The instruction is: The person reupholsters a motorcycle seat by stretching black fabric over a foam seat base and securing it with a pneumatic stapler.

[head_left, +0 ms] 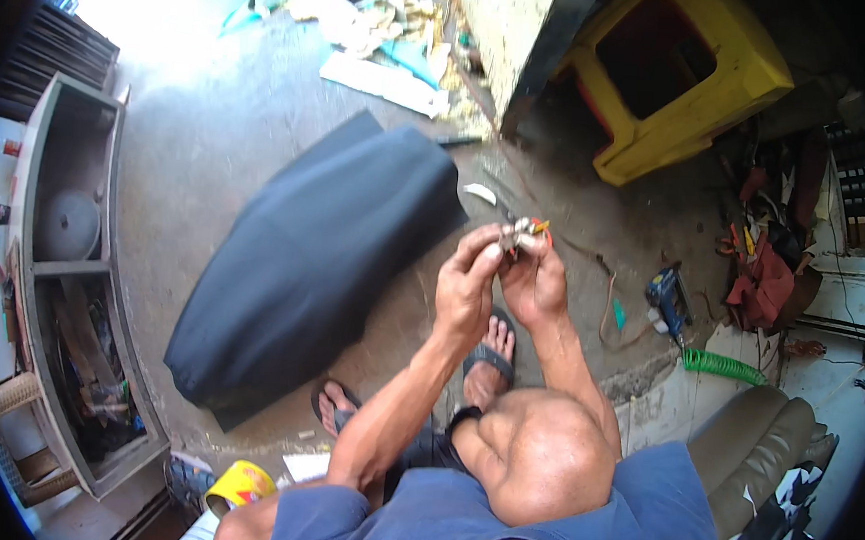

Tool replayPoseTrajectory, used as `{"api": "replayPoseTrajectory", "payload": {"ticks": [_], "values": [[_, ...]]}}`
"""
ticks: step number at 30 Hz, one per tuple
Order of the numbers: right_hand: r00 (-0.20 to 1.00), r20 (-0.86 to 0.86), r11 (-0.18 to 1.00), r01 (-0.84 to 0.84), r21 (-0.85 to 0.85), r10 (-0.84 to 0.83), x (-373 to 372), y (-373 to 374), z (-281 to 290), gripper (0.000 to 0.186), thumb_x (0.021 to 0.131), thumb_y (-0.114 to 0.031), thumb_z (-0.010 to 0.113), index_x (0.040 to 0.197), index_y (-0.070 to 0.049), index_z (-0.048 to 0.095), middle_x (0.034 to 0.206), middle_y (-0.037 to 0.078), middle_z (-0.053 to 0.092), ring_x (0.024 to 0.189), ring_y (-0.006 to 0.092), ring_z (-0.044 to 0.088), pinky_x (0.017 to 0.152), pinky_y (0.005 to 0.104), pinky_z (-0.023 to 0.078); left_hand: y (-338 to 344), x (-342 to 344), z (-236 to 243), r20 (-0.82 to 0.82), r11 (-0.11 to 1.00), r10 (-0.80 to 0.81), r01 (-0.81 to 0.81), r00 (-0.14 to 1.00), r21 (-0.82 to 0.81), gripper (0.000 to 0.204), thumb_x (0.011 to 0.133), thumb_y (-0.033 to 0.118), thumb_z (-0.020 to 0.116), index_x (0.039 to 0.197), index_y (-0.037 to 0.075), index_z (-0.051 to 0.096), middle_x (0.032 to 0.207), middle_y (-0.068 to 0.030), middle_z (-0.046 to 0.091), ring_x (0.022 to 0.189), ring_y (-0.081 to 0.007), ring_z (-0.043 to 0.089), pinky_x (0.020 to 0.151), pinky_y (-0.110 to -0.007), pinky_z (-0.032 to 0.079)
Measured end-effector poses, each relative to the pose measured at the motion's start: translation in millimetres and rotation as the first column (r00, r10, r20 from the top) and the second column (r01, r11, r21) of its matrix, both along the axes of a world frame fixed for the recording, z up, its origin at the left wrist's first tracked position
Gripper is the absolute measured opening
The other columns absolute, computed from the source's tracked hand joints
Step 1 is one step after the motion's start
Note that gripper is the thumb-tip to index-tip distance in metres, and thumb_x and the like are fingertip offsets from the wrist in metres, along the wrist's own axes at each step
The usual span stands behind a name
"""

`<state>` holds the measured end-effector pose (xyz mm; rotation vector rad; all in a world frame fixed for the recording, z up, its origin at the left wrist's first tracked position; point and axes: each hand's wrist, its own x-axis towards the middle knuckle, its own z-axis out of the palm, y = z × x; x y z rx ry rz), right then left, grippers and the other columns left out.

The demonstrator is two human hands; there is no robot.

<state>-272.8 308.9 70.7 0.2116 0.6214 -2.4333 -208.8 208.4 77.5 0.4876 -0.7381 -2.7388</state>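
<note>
Both of my hands are raised close together in front of my knees, above the floor. My left hand (466, 280) is closed, its thumb and fingers pinched at the small thing. My right hand (537, 282) is closed around the same small thing (541, 227), which shows orange and yellow parts; its kind is too small and covered to make out. Left of my hands a large piece of dark fabric (302, 271) lies spread over the floor. Just beyond my fingertips is a small white scrap (480, 192).
To the right, a blue air stapler (669, 302) lies on the floor with a green coiled hose (722, 367). A yellow plastic stool (705, 108) stands at the far right. Grey open shelving (101, 277) is at left, a yellow can (240, 484) near it. Scraps (385, 81) are piled far off.
</note>
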Motion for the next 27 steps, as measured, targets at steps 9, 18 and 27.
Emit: {"api": "replayPoseTrajectory", "payload": {"ticks": [9, 18, 27], "values": [[0.982, -0.179, 0.987, -0.025, 0.158, 0.054, -11.2, -11.8, 29.9, 0.012, 0.098, -0.008, 0.065, 0.109, -0.005, 0.060, 0.101, 0.009, 0.070, 0.093, 0.0203, 0.071, 0.084, 0.0384, 0.062, -11.8, -5.5, 2.6, -0.028, 1.000, 0.019, -0.019, 0.999, 0.013, 0.022, 0.098, 0.007, 0.065, 0.119, 0.001, 0.066, 0.124, -0.0128, 0.067, 0.114, -0.0213, 0.063, 0.105, -0.040, 0.047], [0.837, -0.352, 0.884, -0.289, 0.367, 0.420, -34.6, -33.5, 99.9, 0.021, 0.096, -0.012, 0.070, 0.111, -0.001, 0.060, 0.102, 0.009, 0.070, 0.089, 0.0189, 0.072, 0.084, 0.0338, 0.062, -44.6, -9.5, 39.8, -0.291, 0.990, 0.118, -0.090, 0.949, 0.109, 0.014, 0.101, 0.012, 0.062, 0.111, 0.005, 0.068, 0.114, -0.0079, 0.069, 0.110, -0.0207, 0.064, 0.099, -0.040, 0.050], [0.257, -0.957, 0.636, 0.763, 0.114, -0.137, -154.3, -72.9, 204.5, 0.014, 0.095, -0.011, 0.073, 0.103, 0.000, 0.069, 0.090, 0.003, 0.072, 0.083, 0.0083, 0.065, 0.077, 0.0254, 0.054, -83.4, -11.4, 46.4, -0.080, 0.987, 0.155, -0.151, 0.985, 0.047, 0.013, 0.103, 0.020, 0.054, 0.104, 0.011, 0.061, 0.101, -0.0074, 0.068, 0.097, -0.0236, 0.066, 0.090, -0.040, 0.052]]}}
